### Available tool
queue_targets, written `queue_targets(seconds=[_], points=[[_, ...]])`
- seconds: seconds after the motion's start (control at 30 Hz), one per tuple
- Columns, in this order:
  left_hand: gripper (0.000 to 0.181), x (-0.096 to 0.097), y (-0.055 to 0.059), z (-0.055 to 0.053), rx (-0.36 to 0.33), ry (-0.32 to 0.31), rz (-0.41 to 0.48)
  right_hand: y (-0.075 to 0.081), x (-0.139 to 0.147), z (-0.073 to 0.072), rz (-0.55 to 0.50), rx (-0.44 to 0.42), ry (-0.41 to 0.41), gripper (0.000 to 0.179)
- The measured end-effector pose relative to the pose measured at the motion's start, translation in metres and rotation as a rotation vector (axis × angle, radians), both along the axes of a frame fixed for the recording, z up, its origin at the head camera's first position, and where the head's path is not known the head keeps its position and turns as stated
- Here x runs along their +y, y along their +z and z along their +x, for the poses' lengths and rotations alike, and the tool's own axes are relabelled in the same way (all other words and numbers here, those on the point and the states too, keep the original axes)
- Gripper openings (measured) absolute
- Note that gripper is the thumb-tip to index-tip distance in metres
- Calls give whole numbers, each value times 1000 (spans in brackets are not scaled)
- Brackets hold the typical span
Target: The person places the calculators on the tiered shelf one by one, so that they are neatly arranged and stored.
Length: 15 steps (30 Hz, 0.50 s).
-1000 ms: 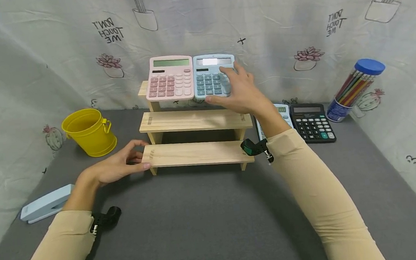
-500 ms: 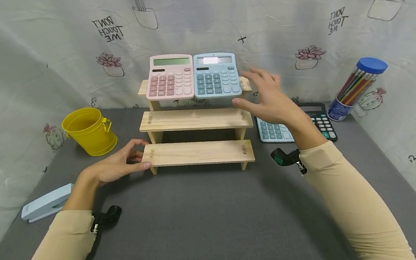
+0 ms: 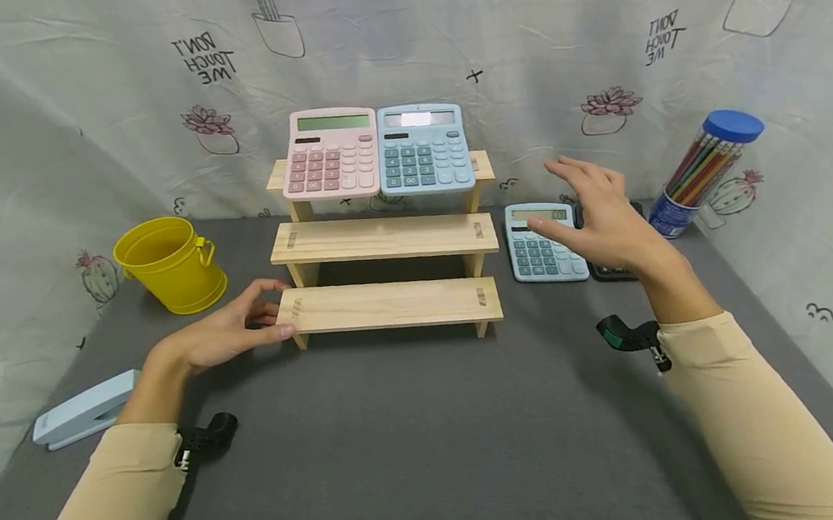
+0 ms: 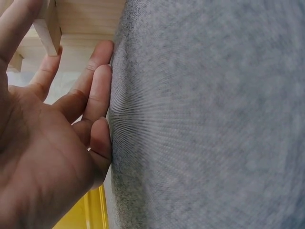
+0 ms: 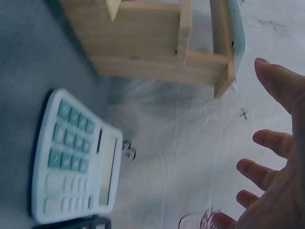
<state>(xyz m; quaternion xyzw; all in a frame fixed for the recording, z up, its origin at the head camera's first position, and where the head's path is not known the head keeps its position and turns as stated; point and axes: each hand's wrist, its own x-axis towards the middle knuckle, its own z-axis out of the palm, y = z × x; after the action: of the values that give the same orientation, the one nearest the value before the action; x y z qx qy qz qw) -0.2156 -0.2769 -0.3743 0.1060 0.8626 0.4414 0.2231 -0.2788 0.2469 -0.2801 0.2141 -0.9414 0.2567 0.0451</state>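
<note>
My right hand (image 3: 601,221) hangs in mid-air, fingers and thumb spread apart, nothing held. My left hand (image 3: 231,328) grips the left end of the bottom step of the pale wooden three-tier stand (image 3: 384,238), thumb in front.

Key relation: the light-blue rectangular desk calculator (image 3: 548,261) lies on the grey cloth-covered table (image 3: 404,445), below and left of my right palm, not touching it. Its long axis runs away from me, display at the far end; right hand is nearer. Black calculator (image 3: 611,274) just beside it, mostly hidden by my hand.

Farther out: pink calculator (image 3: 331,155) and second light-blue calculator (image 3: 424,150), side by side on the top tier.
</note>
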Motion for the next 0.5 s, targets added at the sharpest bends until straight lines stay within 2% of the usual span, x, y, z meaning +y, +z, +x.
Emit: queue_targets(seconds=[0.33,0.5], points=[[70,0,0,-1,-13,10,12,-25,37,1,15,47,9,85],[70,-1,2,0,-16,12,13,-38,55,-1,1,47,-12,85]])
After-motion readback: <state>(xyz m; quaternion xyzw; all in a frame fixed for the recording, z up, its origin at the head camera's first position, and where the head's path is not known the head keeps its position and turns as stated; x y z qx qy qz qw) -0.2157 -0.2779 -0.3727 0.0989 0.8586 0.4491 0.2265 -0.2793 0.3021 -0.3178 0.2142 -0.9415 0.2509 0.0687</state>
